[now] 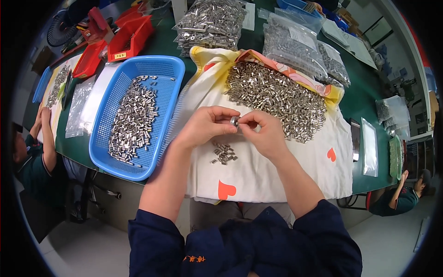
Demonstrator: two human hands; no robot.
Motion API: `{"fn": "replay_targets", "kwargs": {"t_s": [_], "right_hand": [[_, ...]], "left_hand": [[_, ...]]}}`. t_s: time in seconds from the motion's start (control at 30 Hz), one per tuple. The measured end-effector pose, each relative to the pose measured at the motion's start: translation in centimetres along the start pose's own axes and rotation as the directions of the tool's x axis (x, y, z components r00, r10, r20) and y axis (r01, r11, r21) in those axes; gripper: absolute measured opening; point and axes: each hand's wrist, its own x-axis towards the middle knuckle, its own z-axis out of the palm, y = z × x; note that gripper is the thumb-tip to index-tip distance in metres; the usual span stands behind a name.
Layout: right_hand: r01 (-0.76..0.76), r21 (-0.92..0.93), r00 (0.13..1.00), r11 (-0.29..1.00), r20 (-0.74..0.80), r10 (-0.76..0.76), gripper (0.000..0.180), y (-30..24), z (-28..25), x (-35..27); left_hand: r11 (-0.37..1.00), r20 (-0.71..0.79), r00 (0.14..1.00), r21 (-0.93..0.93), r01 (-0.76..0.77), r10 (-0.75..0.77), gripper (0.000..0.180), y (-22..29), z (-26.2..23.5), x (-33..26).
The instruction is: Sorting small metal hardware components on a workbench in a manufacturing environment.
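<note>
My left hand [206, 124] pinches a small round metal ring [234, 121] with a dark centre. Close against it, my right hand [265, 131] has thumb and finger pressed together at the ring's other side; whatever lies between those fingertips is too small to make out. Just beyond both hands spreads a large heap of short shiny metal sleeves [281, 99] on a white cloth [258, 180] with red hearts. Below my left hand lies a small separate group of the same sleeves [224, 153].
To the left, a blue plastic basket [168, 69] holds many more sleeves. Bags of metal parts [210, 27] and further bags [295, 46] stand at the back, with red bins [131, 39] at back left. Co-workers sit at far left [39, 157] and far right [401, 198].
</note>
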Motion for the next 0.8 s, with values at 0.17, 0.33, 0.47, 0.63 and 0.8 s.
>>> {"fn": "replay_targets", "kwargs": {"t_s": [0.17,0.33,0.47,0.63,0.8], "right_hand": [[0.286,-0.334,0.938,0.898,-0.095,-0.334,0.005,0.1,1.1,-0.4],[0.122,-0.091,0.992,0.988,0.001,-0.123,0.011,0.7,-0.3,-0.1],[-0.032,-0.123,0.991,0.992,0.125,0.047,0.017,-0.5,-0.5,0.1],[-0.049,-0.17,0.99,0.984,0.124,0.071,0.014,0.3,-1.9,1.9],[0.307,-0.662,0.944,0.684,0.118,-0.309,0.01,2.7,-0.2,5.2]], "left_hand": [[0.999,-0.022,1.0,0.051,0.019,-0.018,0.035,-0.3,0.1,-0.1],[0.998,-0.021,1.0,0.058,0.002,-0.001,0.035,-0.3,0.0,-0.1],[0.997,0.068,0.997,0.075,0.027,-0.032,0.037,-0.3,-0.3,-0.3],[0.986,0.115,0.992,0.165,0.036,-0.055,0.035,-0.4,-0.1,-0.5],[0.969,0.153,0.986,0.247,0.019,-0.059,0.034,-0.2,0.3,-0.3]]}}
